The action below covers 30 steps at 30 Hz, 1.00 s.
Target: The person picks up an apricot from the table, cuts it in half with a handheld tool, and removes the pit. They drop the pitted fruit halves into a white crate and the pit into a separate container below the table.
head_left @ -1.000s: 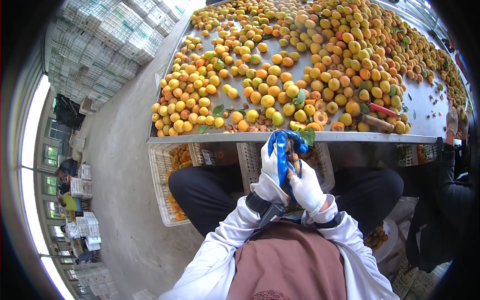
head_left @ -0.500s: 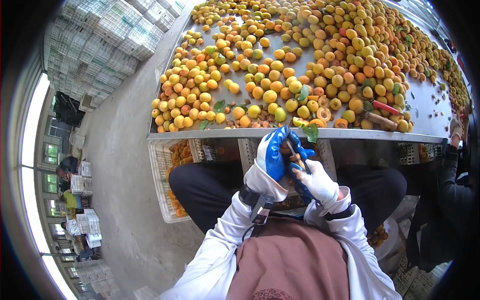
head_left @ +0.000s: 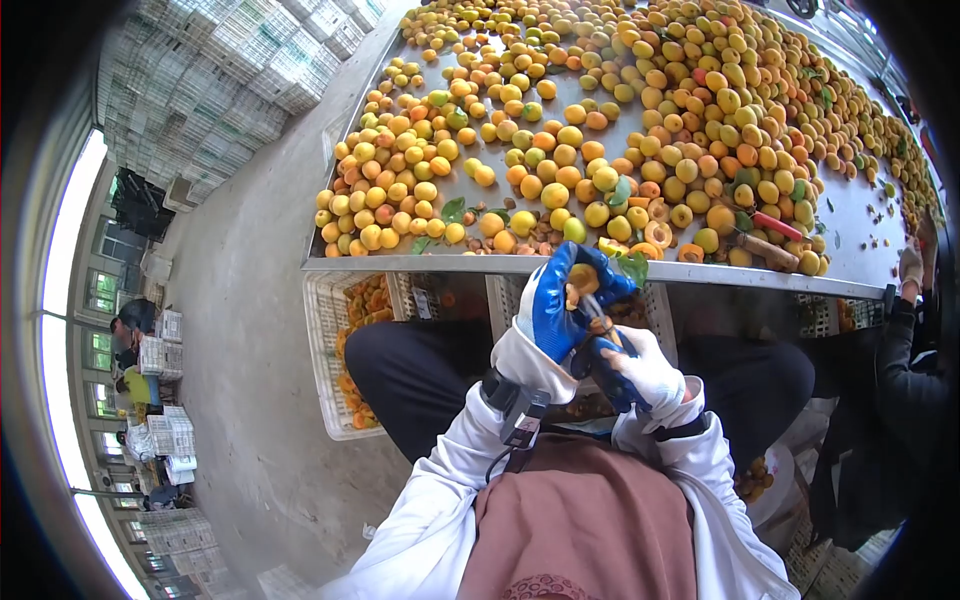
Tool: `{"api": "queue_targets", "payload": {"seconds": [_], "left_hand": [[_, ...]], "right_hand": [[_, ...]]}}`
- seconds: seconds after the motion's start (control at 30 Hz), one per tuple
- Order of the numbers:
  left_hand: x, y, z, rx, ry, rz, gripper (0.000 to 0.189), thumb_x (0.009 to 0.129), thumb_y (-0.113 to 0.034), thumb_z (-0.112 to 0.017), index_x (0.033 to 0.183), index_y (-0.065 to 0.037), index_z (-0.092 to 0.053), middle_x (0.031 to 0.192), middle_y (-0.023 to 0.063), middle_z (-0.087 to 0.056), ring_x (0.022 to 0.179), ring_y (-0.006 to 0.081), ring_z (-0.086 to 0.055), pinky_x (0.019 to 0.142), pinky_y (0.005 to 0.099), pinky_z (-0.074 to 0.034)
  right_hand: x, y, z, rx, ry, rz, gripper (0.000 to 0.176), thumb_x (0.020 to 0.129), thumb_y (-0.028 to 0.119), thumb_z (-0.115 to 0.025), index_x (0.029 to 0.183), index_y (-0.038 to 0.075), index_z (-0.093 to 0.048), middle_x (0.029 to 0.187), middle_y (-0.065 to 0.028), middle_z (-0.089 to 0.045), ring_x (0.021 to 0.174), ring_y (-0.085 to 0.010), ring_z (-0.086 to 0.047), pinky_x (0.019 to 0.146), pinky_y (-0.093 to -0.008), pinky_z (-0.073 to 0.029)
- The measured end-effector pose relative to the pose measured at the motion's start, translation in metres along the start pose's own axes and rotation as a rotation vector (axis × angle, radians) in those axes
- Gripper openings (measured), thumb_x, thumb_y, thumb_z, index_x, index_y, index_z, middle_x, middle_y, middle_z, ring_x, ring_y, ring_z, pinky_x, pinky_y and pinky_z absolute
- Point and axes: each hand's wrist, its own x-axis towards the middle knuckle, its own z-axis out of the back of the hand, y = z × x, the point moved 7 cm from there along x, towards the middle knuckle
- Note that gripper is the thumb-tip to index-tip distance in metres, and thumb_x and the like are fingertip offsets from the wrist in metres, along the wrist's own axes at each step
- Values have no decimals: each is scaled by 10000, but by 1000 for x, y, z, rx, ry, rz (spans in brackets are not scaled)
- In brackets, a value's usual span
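Observation:
In front of the table edge, my left hand (head_left: 548, 312), in a blue-coated white glove, is closed around an apricot (head_left: 579, 284). My right hand (head_left: 640, 368), gloved the same way, grips a small tool with a wooden handle (head_left: 606, 328). Its thin metal shaft points up at the apricot; the shape of the tip is hidden. On the table just beyond my hands lie cut apricot halves (head_left: 657, 234), a green leaf (head_left: 633, 266) and several whole apricots.
A metal table (head_left: 440, 263) bears many apricots (head_left: 385, 170). A red-handled tool (head_left: 776, 224) and a wooden-handled one (head_left: 768, 252) lie near its front edge. Below stands a white crate (head_left: 322, 345) with apricot halves. A co-worker's sleeve (head_left: 905, 345) is at right; stacked crates (head_left: 200, 90) stand at left.
My left hand has turned and its fingers have parted somewhat, so the apricot now shows. The right hand with the tool has dropped slightly. The view has shifted a little.

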Motion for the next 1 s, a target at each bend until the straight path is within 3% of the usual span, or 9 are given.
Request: {"api": "queue_targets", "payload": {"seconds": [0.13, 0.2, 0.27, 0.67, 0.8, 0.83, 0.87, 0.93, 1.0], "left_hand": [[4, -10, -4, 253, -31, -53, 357, 1080, -341, -446, 1126, -21, -598, 1071, 138, -665, 1062, 280, -669, 972, 438, -539], [0, 1, -3, 114, -66, 45, 350, 1081, -319, -436, 1127, -16, -604, 1113, 153, -677, 1083, 265, -661, 967, 405, -528], [4, -2, -3, 290, 34, -123, 375, 1084, -313, -413, 1117, 6, -608, 1107, 157, -681, 1087, 254, -658, 990, 392, -511], [-19, -106, 27, 613, -292, -502, 226, 1054, -148, -516, 1051, 40, -640, 1018, 135, -713, 959, 197, -658, 952, 356, -486], [-68, -194, 104, 1120, -381, -683, 194, 1014, -82, -528, 1148, 26, -616, 1096, 127, -692, 992, 213, -669, 960, 363, -517], [-85, -213, 138, 1436, -588, -599, 219, 975, -130, -600, 1167, -27, -628, 1098, 129, -677, 1040, 257, -659, 976, 397, -502], [-90, -225, 120, 2395, -652, -370, 307, 911, -197, -676, 1195, -87, -638, 1111, 132, -653, 1055, 312, -632, 984, 437, -474], [-96, -220, 110, 2720, -674, -385, 356, 857, -246, -717, 1185, -121, -654, 1130, 146, -627, 1050, 354, -599, 963, 471, -449], [-79, -203, 85, 2582, -488, -570, 279, 879, -242, -699, 1134, -131, -688, 1070, 137, -660, 989, 355, -626, 924, 449, -468]], "right_hand": [[1, 8, 5, 140, -155, 128, 217, 961, 115, -642, 1156, 22, -629, 778, -6, -624, 645, -60, -534, 587, -248, -464], [3, 22, 7, -449, -354, 406, 230, 923, 101, -676, 1125, 6, -622, 755, -110, -664, 631, -180, -622, 609, -310, -499], [6, 18, 1, -639, -340, 408, 223, 880, 135, -725, 1025, 14, -606, 809, -243, -678, 779, -450, -667, 654, -442, -535], [-2, 9, 13, -1110, -430, 211, 263, 881, 259, -737, 1010, 62, -621, 803, -179, -705, 751, -392, -696, 657, -473, -545], [-13, 19, 15, -1036, -490, 292, 245, 893, 294, -726, 956, 82, -622, 759, -169, -692, 699, -386, -684, 633, -466, -545], [-16, 24, 16, -1001, -494, 302, 250, 894, 298, -725, 972, 80, -628, 773, -167, -695, 711, -386, -687, 637, -464, -546], [-18, 29, 16, -993, -501, 304, 250, 894, 298, -725, 972, 80, -628, 773, -167, -695, 711, -386, -687, 637, -464, -546], [-21, 35, 15, -961, -471, 276, 247, 896, 290, -723, 992, 81, -633, 814, -168, -703, 739, -386, -691, 652, -462, -547], [-22, 41, 16, -957, -478, 273, 247, 895, 286, -724, 999, 81, -633, 826, -170, -705, 751, -386, -692, 660, -461, -547]]}}
